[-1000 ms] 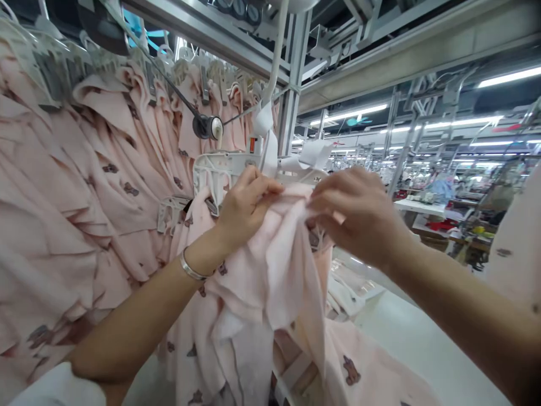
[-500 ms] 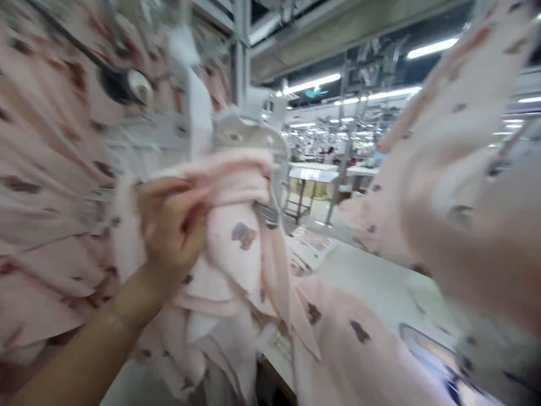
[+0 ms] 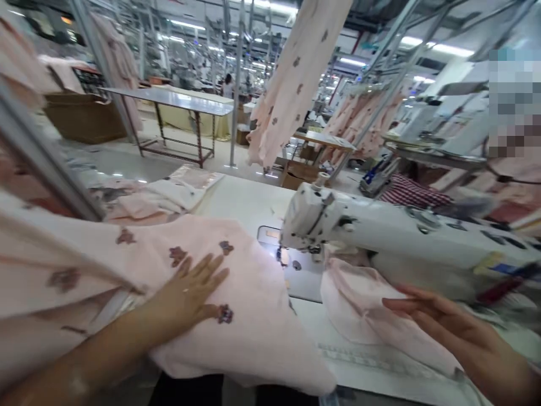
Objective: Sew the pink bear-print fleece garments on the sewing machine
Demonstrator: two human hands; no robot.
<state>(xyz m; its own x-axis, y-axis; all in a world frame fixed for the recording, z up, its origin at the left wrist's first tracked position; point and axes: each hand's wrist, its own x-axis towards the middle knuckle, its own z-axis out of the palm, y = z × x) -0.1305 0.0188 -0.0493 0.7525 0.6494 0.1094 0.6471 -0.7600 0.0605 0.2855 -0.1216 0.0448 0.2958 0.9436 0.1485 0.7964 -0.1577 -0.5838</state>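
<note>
My left hand (image 3: pixel 196 290) lies flat, fingers spread, on a pale pink fabric piece (image 3: pixel 257 332) with small dark floral motifs. That piece spreads over the table's front left, and its right edge reaches near the needle area of a white sewing machine (image 3: pixel 313 217). On the right, my right hand (image 3: pixel 456 338) has its fingers stretched out beside a second pale pink piece (image 3: pixel 363 299), which lies crumpled under the machine arm. Whether the fingertips touch this cloth, I cannot tell.
Folded printed pieces (image 3: pixel 181 189) lie at the table's back left. A metal post (image 3: pixel 46 152) rises on the left. Beyond stand a long table (image 3: pixel 177 101), cardboard boxes (image 3: pixel 84 115) and hanging pink fabric (image 3: pixel 296 84). A checked cloth (image 3: pixel 414 192) lies behind the machine.
The view has swung right, from hanging garments to the sewing machine. My left hand, which gripped bunched fabric at a clamp, now lies flat on the cloth. My right hand has come into view.
</note>
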